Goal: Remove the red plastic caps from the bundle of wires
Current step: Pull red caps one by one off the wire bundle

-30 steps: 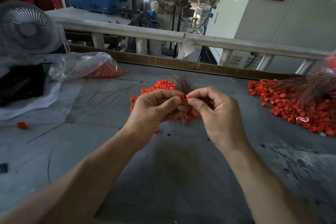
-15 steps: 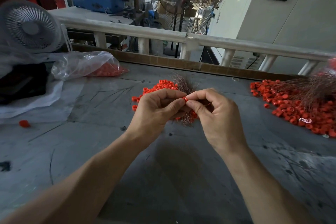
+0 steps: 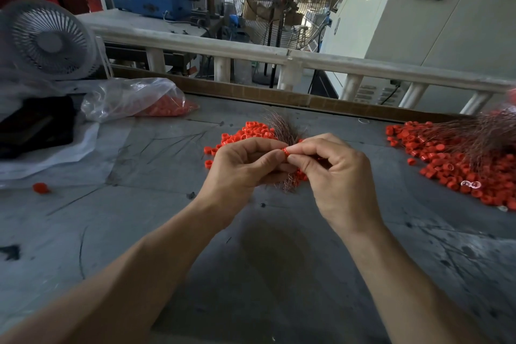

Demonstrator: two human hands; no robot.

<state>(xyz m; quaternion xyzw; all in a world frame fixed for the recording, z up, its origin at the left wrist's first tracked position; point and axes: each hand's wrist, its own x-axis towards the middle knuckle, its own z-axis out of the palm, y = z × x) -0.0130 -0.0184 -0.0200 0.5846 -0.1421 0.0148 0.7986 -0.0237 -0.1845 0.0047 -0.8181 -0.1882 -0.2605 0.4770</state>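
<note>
Head view: the left hand (image 3: 245, 162) is clenched round a wire bundle (image 3: 284, 131), whose thin strands fan out above the knuckles and poke out below. The right hand (image 3: 335, 173) pinches 1 red cap (image 3: 284, 152) between thumb and forefinger, right against the left thumb.

The cap is small and probably slick, so it may pop free and roll off across the table (image 3: 279, 274); 1 stray cap (image 3: 40, 188) already lies far left. A hard tug could also drag fine strands out of the bundle or bend them. Loose caps (image 3: 251, 131) heap just behind the hands, and a second pile (image 3: 452, 165) with more wires sits well right.

No brand, label or writing is legible anywhere.
</note>
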